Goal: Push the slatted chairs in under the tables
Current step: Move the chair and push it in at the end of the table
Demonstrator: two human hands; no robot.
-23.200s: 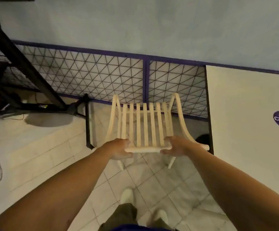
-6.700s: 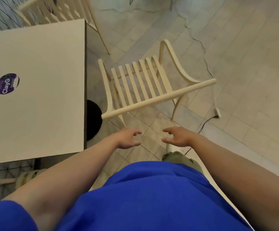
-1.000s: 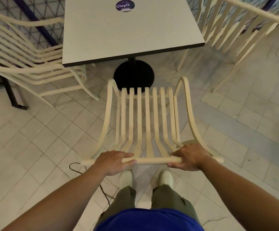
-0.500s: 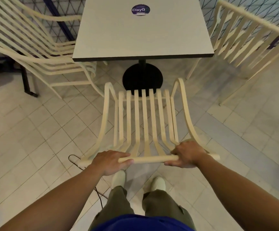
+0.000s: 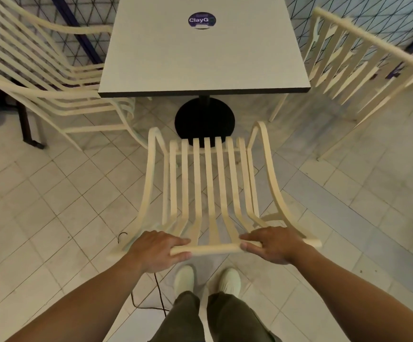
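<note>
A cream slatted chair stands in front of me, its seat facing a white square table. My left hand grips the left part of the chair's top back rail. My right hand grips the right part of the same rail. The seat's front edge lies just short of the table's near edge, over the black round pedestal base. The table top carries a round purple sticker.
Another slatted chair sits at the table's left side and a third at its right. A black cable runs over the tiled floor by my feet. A mesh fence with blue posts runs behind the table.
The chair and I have moved forward toward the table over the last second. Both hands keep their hold on the back rail.
</note>
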